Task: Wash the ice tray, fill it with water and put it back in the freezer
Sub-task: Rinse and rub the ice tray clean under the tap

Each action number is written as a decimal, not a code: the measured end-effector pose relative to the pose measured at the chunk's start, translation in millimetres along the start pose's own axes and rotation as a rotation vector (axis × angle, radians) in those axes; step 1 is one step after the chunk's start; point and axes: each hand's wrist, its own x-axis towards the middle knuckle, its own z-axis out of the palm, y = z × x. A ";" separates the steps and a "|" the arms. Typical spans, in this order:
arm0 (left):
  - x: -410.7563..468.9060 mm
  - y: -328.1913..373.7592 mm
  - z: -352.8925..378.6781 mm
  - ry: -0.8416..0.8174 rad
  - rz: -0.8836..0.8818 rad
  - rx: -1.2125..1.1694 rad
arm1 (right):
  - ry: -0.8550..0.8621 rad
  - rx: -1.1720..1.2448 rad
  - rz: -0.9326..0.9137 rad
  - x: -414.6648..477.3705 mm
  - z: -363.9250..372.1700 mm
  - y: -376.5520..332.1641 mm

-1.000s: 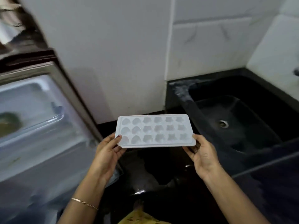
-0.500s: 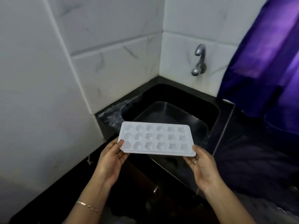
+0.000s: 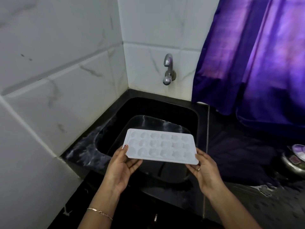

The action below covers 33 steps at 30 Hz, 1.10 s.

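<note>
head-worn view, facing down, near sink (image 3: 156, 108)

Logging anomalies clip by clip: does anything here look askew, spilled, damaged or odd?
Nothing stands out. The tray looks whole, cells up, held at its ends by the left hand and right hand over the sink. The tap is not running. Pale streaks on the counter could be wet or stone pattern; I cannot tell.

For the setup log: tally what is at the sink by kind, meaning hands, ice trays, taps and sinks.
Hands: 2 (left hand, right hand)
Ice tray: 1
Tap: 1
Sink: 1
Total: 5
</note>
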 end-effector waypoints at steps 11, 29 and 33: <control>83.1 12.0 62.0 0.005 -0.015 -0.006 | -0.081 -0.098 0.031 96.0 10.9 -47.5; 199.6 51.3 107.8 0.029 -0.070 -0.043 | -0.204 -0.754 -0.142 296.9 150.7 -175.2; 224.0 48.4 107.9 0.024 -0.103 -0.057 | -0.336 -0.687 -0.009 336.6 186.2 -175.7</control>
